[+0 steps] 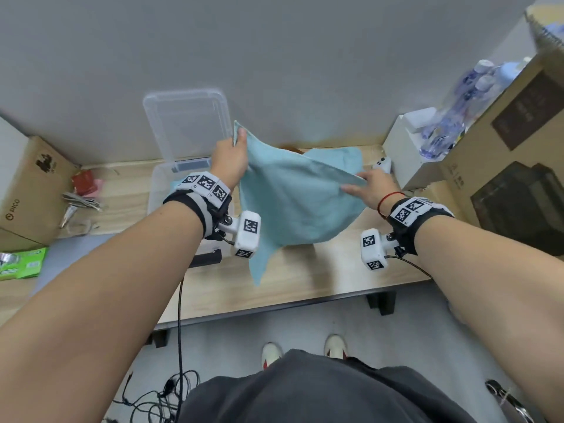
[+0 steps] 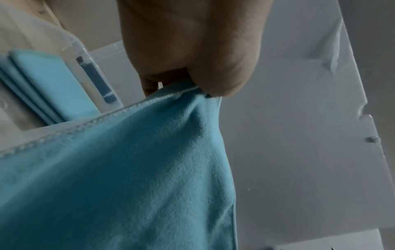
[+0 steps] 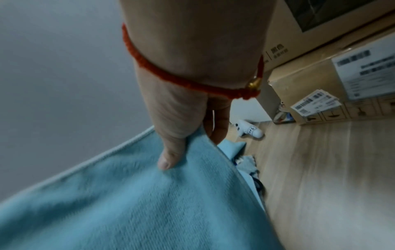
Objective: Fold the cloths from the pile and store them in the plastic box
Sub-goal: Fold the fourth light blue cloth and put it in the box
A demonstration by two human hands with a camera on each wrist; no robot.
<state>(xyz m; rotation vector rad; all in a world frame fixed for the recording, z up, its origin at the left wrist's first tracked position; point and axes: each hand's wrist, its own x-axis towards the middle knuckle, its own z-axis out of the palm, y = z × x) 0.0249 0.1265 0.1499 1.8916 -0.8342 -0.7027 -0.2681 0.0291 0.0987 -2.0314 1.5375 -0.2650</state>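
Note:
A light blue cloth point(image 1: 290, 203) hangs spread in the air above the wooden table point(image 1: 305, 285). My left hand point(image 1: 233, 157) pinches its upper left corner, thumb on top. In the left wrist view the hand point(image 2: 192, 81) grips the hemmed corner of the cloth point(image 2: 138, 169). My right hand point(image 1: 370, 186) holds the cloth's right edge; in the right wrist view its thumb point(image 3: 169, 157) presses on the cloth point(image 3: 149, 203) with fingers behind. The clear plastic box point(image 1: 158, 178) stands at the back left with folded blue cloths point(image 2: 49, 84) inside. The pile of cloths point(image 1: 338, 157) lies behind the held cloth.
The box's clear lid point(image 1: 186, 123) leans on the wall. Cardboard boxes point(image 1: 503, 166) and a white box with bottles point(image 1: 409, 148) crowd the right side. A white controller point(image 1: 383, 164) lies beside the pile. Another cardboard box point(image 1: 27, 190) and small clutter sit at the left.

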